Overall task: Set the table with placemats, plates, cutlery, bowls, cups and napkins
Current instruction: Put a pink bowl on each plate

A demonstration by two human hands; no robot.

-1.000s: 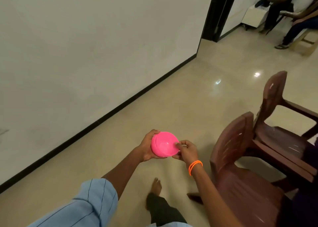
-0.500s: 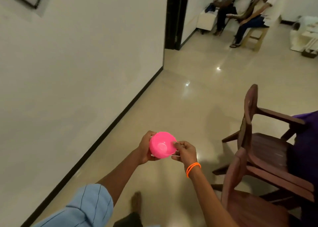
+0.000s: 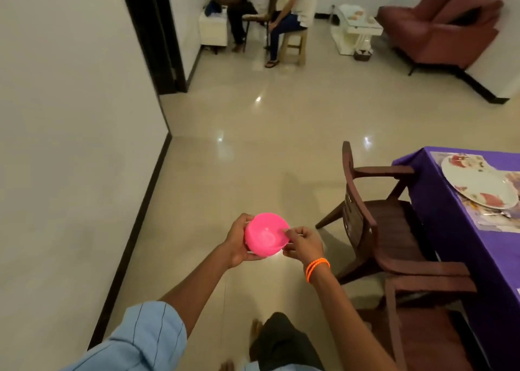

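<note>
Above the shiny floor (image 3: pixel 239 159), a pink bowl (image 3: pixel 266 237) is held in front of the person, the left hand (image 3: pixel 239 241) curled around its outer side and the right hand (image 3: pixel 302 244) pinching its near rim. Well off to the right, beyond a brown chair (image 3: pixel 374 224), a plate (image 3: pixel 475 182) lies on a placemat (image 3: pixel 484 221) on the purple-clothed table (image 3: pixel 439 201).

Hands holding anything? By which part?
Round pink plastic bowl, held in both hands: left hand cups its outer side, right hand pinches the near rim.
</note>
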